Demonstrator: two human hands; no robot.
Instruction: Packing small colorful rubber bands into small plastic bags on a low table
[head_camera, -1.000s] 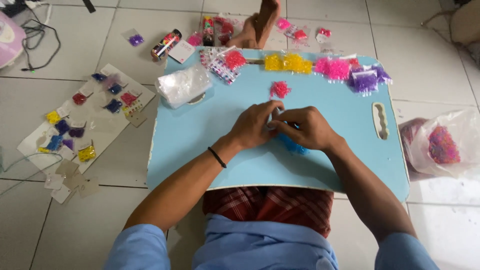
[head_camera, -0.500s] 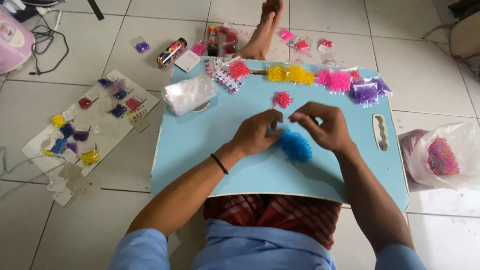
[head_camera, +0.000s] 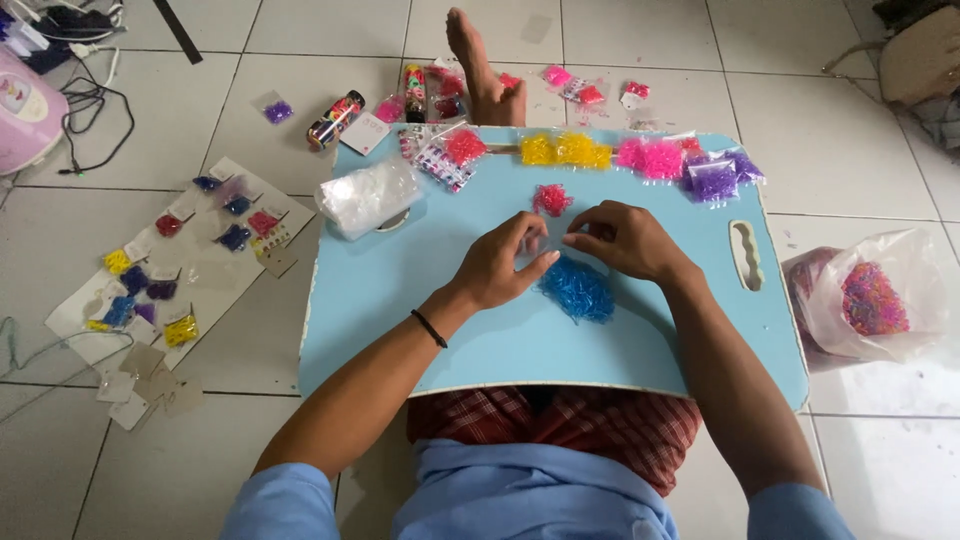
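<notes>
- A heap of blue rubber bands (head_camera: 578, 290) lies on the light blue counter (head_camera: 380, 300), just below both hands and near its middle.
- The left hand (head_camera: 505, 265) has its fingers pressed together, the tips pinching something small and clear that is too faint to make out.
- The right hand (head_camera: 625, 240) meets it fingertip to fingertip, pinching the same small thing just above the blue heap.
- A small pink-red clump of bands (head_camera: 551, 199) sits just beyond the fingertips.
- Along the far edge of the counter lie small bags of yellow bands (head_camera: 563, 150), pink bands (head_camera: 652, 158) and purple bands (head_camera: 714, 180); a crumpled clear plastic bag (head_camera: 368, 197) lies at the far left corner.
- On the tiled floor to the left, a white sheet (head_camera: 215, 285) carries many small coloured packets.
- To the right on the floor stands an open plastic bag of mixed-colour bands (head_camera: 872, 298).
</notes>
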